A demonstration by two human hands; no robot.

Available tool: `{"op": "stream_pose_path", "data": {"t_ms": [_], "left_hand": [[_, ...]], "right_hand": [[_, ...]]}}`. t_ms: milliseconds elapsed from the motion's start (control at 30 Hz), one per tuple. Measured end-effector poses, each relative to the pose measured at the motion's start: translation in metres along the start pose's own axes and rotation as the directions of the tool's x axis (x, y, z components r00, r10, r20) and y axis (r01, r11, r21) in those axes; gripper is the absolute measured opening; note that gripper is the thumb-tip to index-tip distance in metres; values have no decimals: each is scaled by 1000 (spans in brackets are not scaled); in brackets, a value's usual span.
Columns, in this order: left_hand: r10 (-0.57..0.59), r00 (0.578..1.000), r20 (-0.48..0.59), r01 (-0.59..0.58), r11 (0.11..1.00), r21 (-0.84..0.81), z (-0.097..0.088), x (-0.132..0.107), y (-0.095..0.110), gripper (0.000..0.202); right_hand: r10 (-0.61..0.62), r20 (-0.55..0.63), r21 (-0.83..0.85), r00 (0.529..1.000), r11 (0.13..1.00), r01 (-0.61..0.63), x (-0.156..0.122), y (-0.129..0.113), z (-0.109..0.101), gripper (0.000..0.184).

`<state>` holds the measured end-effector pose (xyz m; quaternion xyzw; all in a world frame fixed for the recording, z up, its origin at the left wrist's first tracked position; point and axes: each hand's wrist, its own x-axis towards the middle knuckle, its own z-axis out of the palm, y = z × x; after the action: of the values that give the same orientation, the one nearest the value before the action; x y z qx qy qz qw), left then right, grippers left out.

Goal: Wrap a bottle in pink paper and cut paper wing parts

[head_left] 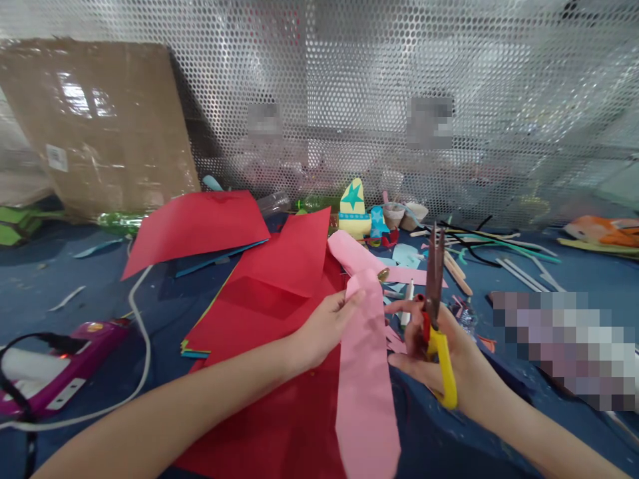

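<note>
My left hand (pixel 327 329) pinches the upper part of a long pink paper strip (pixel 367 386), thumb on top. The strip hangs toward me over stacked red paper (pixel 279 412), and its lower end is cut at the corners. In my right hand (pixel 449 352), just right of the strip, is a pair of scissors (pixel 439 352) with yellow and red handles, blades pointing up and apart from the paper. Another pink paper piece (pixel 352 253) lies behind the strip. Near my right fingers, a white marker (pixel 408 299) stands among pink and light blue scraps.
Bent red sheets (pixel 200 226) lie at the left, beyond a purple power strip (pixel 84 359) with a white cable (pixel 144 332). A yellow paper rocket (pixel 353 206) stands at the back before a perforated metal panel (pixel 319 80). Sticks and straws (pixel 499 243) lie at the right.
</note>
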<state>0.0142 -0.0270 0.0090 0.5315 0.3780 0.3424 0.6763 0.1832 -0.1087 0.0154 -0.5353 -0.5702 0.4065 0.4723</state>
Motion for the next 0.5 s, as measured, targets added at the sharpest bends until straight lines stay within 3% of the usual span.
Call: {"op": "stream_pose_path", "data": {"t_ms": [133,267,500], "left_hand": [[-104,994,20,106,979,-174,2,-1,-1,47],[-220,975,-9,212,948,-237,2,2,1,50],[-166,986,-26,155,959,-239,1,5,-5,45]], "right_hand": [[1,128,-92,992,996,11,-5,3,-1,41],[-18,195,-139,981,989,46,-7,4,-4,41],[-49,165,-95,985,993,66,-1,-13,-1,21]]}}
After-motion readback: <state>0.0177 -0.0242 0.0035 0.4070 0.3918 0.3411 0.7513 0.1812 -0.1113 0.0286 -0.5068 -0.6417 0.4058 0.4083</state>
